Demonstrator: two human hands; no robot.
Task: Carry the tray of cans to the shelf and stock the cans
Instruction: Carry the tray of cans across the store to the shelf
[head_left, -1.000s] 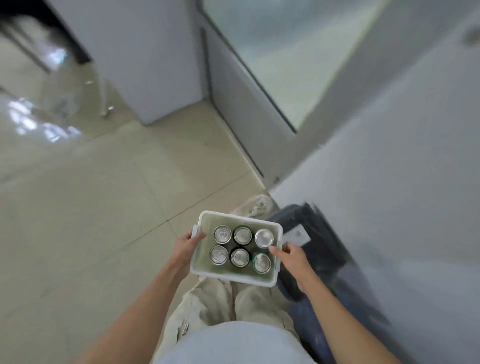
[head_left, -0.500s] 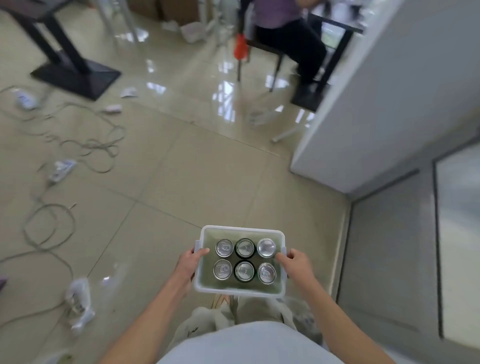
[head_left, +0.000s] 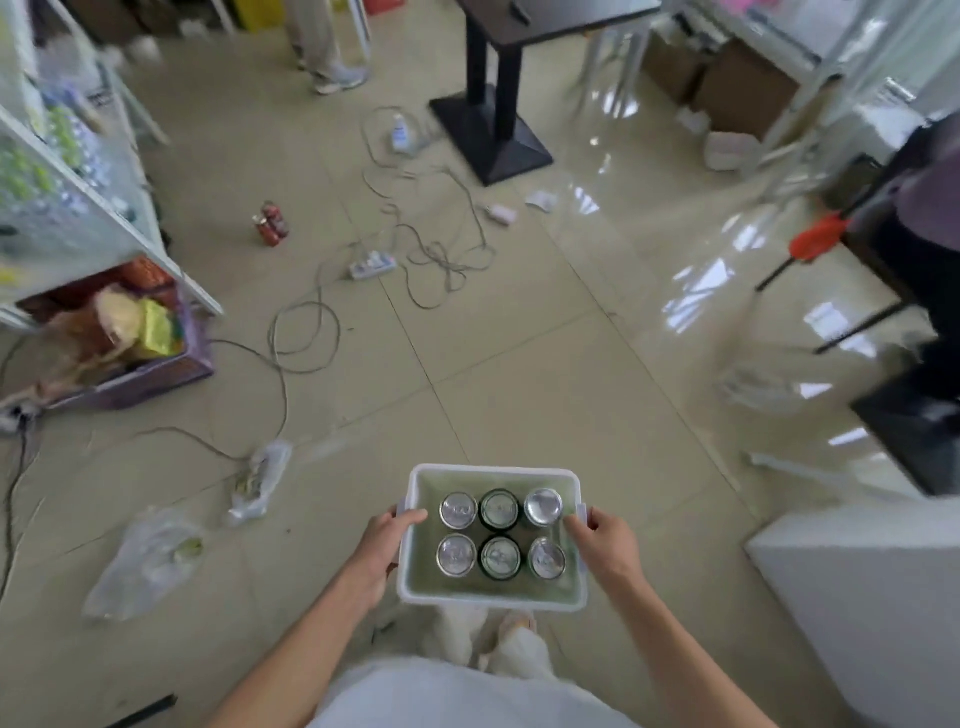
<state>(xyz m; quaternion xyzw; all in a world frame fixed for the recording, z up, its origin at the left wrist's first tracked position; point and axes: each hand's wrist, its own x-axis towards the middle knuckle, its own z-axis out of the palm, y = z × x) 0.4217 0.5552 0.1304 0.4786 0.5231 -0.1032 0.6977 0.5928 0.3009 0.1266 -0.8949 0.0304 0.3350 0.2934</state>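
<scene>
Tray: white, rectangular, held level above the tiled floor in front of the person's body, one hand on each short side.
Cans: six, upright in the tray, two rows of three, silver tops up; they sat close together toward the tray's middle.
Left hand: clasped the tray's left wall, thumb hooked over the rim beside the nearest can.
Right hand: clasped the tray's right wall, thumb over the rim (fingers under the tray were hidden).
Shelf: far left of the tray and ahead of it, blurred, stocked with pale green and white goods; well apart from the tray.
Crate: purple, on the floor under the shelf's near end, full of mixed packets.
Cables: loose loops on the floor ahead of the tray, with a power strip among them.
Red cans: a small cluster on the floor, ahead and left of the tray.
Bags: clear plastic, crumpled, on the floor just left of the tray.
Table base: black pedestal, well ahead of the tray.
</scene>
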